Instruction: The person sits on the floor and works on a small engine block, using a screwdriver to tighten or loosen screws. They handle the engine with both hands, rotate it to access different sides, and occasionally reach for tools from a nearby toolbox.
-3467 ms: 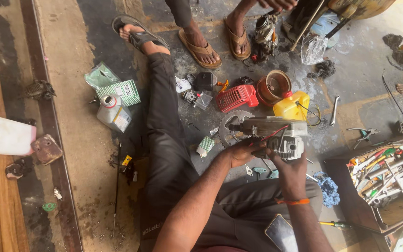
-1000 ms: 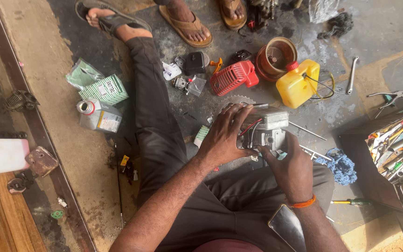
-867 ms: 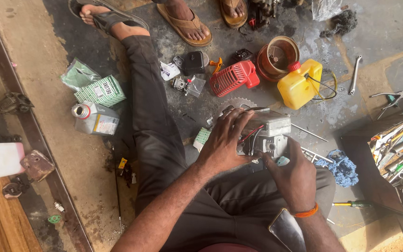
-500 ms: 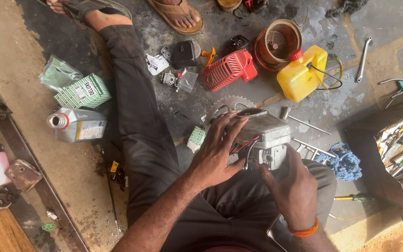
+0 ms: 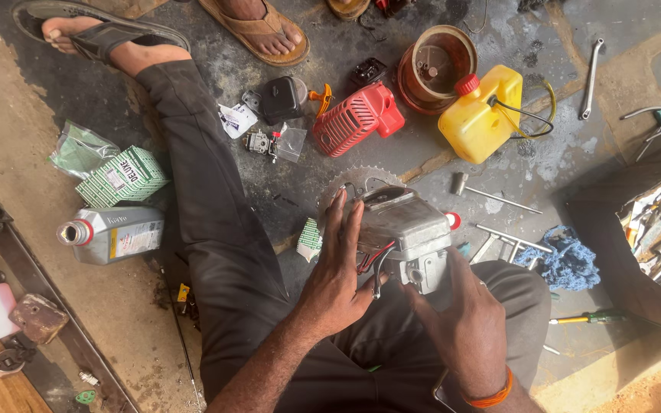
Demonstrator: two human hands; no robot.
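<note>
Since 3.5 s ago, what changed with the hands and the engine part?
The grey metal engine block with red and black wires was held out over the floor; it now sits lower, over the lap. The left hand has flattened against its side, and the right hand has shifted beneath it. Both still hold it. The yellow plastic jug and red ribbed cover lie unmoved.

Landmark: engine block (image 5: 407, 233), held over the lap. Left hand (image 5: 336, 275) against its left side; right hand (image 5: 464, 325) under its near right corner. Toothed disc (image 5: 353, 182) just behind it, partly hidden. Ribbed cover (image 5: 357, 118) farther behind; fuel jug (image 5: 482, 113) behind and to the right. Rag (image 5: 568, 260) to the right, on the floor. Oil bottle (image 5: 112, 233) lies well left, beyond the outstretched leg; small carton (image 5: 122, 177) just behind that bottle.
</note>
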